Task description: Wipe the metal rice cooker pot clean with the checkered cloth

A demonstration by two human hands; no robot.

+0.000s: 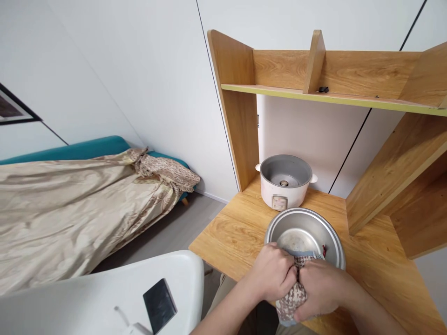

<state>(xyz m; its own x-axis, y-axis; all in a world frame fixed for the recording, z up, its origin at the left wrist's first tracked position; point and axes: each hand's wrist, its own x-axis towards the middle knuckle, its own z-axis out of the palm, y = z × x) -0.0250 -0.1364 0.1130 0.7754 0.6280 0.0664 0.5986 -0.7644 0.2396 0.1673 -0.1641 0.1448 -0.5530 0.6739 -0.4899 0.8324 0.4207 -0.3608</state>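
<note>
Both my hands are closed on a patterned cloth (293, 298) at the near rim of a metal inner pot (304, 229) that lies on the wooden desk (230, 232). My left hand (274, 272) grips the cloth's upper part against the pot's rim. My right hand (323, 288) squeezes the cloth from the right, and a bunch of it hangs below my fingers. Part of the cloth reaches into the pot. Behind the pot stands a white rice cooker body (285, 180), open and without a lid.
A wooden shelf (314, 95) rises over the desk with a small dark object (323, 89) on it. A white chair (104, 293) at lower left carries a black phone (159, 304). A teal sofa (80, 149) under a beige cover stands at the left.
</note>
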